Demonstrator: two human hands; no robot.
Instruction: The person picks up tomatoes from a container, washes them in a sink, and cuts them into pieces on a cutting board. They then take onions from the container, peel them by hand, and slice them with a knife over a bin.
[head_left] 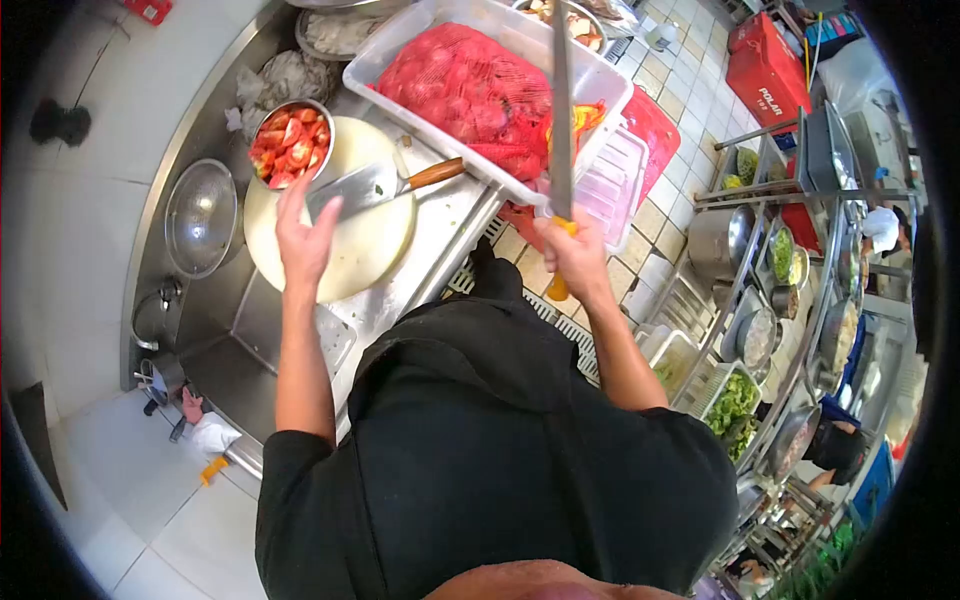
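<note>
My right hand is wrapped round the yellow handle of a long grey sharpening steel, which points away from me. My left hand is over the near side of a round white cutting board, thumb and fingers apart and nothing between them. Its fingertips come close to a metal bowl of cut tomatoes and overlap the blade end of a cleaver in this view. The cleaver lies across the board, its wooden handle reaching past the right edge.
A clear plastic tub with red net sacks stands beyond the board. A colander sits at the left by the steel sink. To the right, metal shelving holds pots and greens. A red cooler is farther back.
</note>
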